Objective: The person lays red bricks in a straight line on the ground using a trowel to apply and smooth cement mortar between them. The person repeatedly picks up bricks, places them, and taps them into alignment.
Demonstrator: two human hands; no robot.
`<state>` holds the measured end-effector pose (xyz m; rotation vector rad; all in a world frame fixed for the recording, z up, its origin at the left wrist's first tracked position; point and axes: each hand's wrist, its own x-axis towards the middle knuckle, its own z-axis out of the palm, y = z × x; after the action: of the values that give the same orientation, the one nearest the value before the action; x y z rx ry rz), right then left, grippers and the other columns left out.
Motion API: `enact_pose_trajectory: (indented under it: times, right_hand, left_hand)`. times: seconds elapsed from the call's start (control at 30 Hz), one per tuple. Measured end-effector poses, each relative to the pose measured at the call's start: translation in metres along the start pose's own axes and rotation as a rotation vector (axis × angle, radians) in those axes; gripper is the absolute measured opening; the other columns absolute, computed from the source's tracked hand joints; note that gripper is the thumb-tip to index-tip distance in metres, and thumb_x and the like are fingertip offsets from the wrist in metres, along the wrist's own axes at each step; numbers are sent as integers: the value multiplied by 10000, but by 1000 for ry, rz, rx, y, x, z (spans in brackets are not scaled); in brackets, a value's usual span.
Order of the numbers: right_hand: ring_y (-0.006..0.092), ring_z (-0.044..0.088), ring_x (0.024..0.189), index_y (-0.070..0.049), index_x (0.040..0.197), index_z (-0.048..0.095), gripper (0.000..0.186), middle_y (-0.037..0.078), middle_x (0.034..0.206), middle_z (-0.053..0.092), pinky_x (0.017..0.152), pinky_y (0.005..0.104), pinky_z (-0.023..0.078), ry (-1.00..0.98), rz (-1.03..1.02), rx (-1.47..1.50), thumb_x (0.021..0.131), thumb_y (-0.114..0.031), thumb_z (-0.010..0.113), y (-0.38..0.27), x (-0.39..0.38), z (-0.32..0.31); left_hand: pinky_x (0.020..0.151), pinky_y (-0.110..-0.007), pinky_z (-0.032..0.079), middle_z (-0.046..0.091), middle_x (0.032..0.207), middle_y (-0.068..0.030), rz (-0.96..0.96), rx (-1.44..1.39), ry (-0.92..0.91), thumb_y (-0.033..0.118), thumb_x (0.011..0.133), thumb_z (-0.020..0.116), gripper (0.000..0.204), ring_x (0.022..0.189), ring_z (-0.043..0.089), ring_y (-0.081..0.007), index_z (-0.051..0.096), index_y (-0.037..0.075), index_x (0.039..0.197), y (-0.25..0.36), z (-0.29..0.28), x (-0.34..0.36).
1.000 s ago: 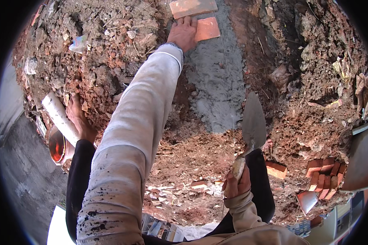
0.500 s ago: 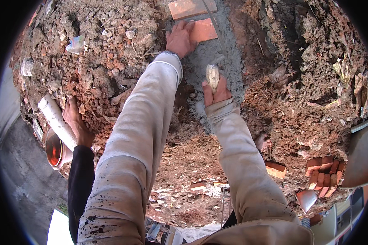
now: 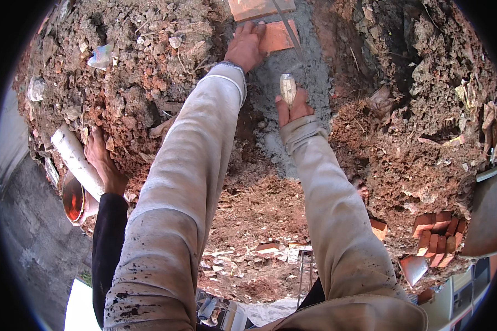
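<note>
My left hand [image 3: 245, 47] is closed over the left end of an orange-red brick [image 3: 279, 36], which lies on grey wet mortar [image 3: 279, 143]. Just beyond it, another brick [image 3: 257, 7] is bedded in the same strip. My right hand [image 3: 296, 107] is wrapped round the pale wooden handle [image 3: 287, 88] of a tool, its butt end pointing away from me. The tool's other end is hidden, and the handle is apart from the brick. A thin dark strip [image 3: 290, 30] slants across the brick's right side.
Rough, clodded soil banks both sides of the mortar strip. Left are a bare foot [image 3: 99, 157], a white pipe [image 3: 74, 157] and a bucket [image 3: 74, 201]. At lower right, a brick stack [image 3: 439, 240] stands near a metal sheet [image 3: 413, 270].
My right hand and the tool handle have moved farther away and slightly right, closer to the brick. The left hand stays on the brick, both slightly higher in view.
</note>
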<state>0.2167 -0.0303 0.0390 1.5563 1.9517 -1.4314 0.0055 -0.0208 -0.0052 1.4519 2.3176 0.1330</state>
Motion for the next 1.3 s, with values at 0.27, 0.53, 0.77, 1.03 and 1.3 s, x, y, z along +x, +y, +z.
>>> enact_pose_trajectory:
  times: [0.27,0.53,0.77,1.03,1.3]
  right_hand:
    - [483,639,913,-42,1341,392,592,315,958,632,800,500,501,-94,107,-106,913,-409,574,-8,7,-9]
    - [491,647,870,-5,1208,391,526,330,934,635,762,540,503,-64,18,-8,915,-410,554,-9,2,-12]
    - [488,645,892,-20,1291,365,568,333,932,634,771,534,502,-97,-45,49,915,-407,541,-7,5,-20]
    - [471,644,814,-14,1188,426,502,286,858,638,746,507,501,-2,-42,-29,908,-404,575,9,12,-9]
    - [496,620,880,-45,1144,483,472,293,918,644,792,538,478,4,-7,-37,913,-452,543,7,14,-2]
  left_hand:
    - [1032,-407,441,469,1342,-113,0,1,-36,194,739,785,757,1228,472,-332,455,112,1415,1,1,0]
    - [1029,-418,444,462,1349,-109,-12,21,-45,216,738,793,765,1249,456,-331,453,109,1415,1,-1,6]
    - [1056,-405,420,458,1354,-128,5,42,-44,208,738,795,795,1252,452,-343,426,87,1432,-3,-2,6]
    - [1066,-405,409,465,1360,-129,68,45,-54,204,737,791,790,1259,448,-341,428,64,1425,-2,1,6]
    - [1053,-407,418,472,1354,-129,112,28,5,168,730,781,768,1248,460,-345,442,55,1409,-8,6,8]
